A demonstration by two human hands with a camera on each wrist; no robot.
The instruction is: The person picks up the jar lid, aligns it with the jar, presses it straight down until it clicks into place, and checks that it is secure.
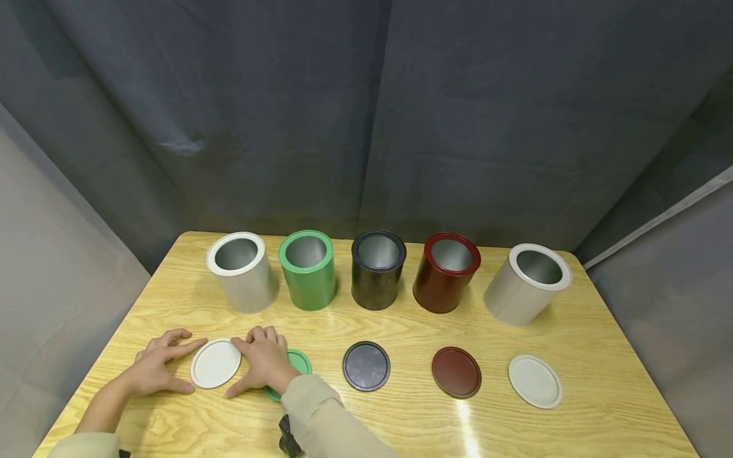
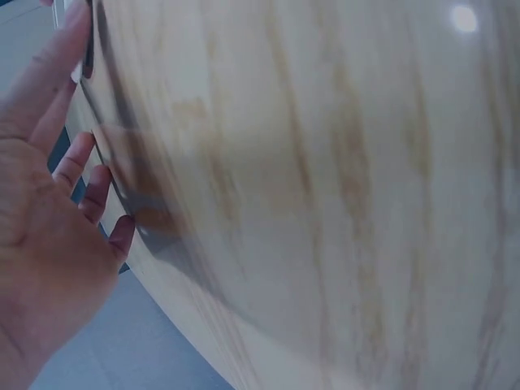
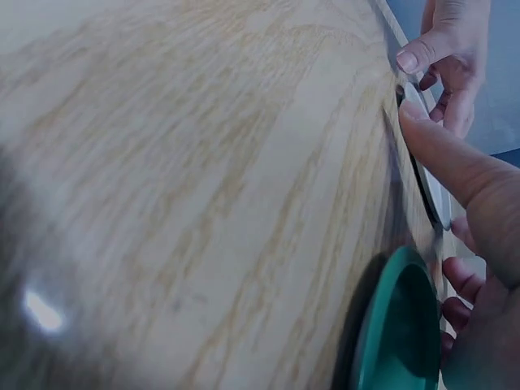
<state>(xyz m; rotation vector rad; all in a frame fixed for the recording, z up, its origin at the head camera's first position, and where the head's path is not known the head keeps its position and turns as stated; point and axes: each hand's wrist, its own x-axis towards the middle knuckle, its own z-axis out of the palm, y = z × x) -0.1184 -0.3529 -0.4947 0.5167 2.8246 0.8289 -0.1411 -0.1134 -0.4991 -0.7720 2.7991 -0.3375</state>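
A round white lid [image 1: 216,364] lies flat on the wooden table at the left front, between the two hands. My left hand [image 1: 157,366] is at its left side, thumb and index finger spread, the index fingertip right at the rim. On the other side is my right hand [image 1: 261,360], its index finger at the upper right rim and its thumb spread below. Partly hidden under the right wrist lies a green lid [image 1: 300,361]. In the right wrist view the white lid [image 3: 435,191] appears edge-on beside the right fingers.
Behind the lids stand open-topped cans in a row: white [image 1: 250,289], green [image 1: 312,286], black [image 1: 375,286], dark red [image 1: 439,289] and another white one [image 1: 512,302]. A black lid [image 1: 366,366], dark red lid [image 1: 456,373] and second white lid [image 1: 535,381] lie rightward. Grey curtains [image 1: 366,114] surround the table.
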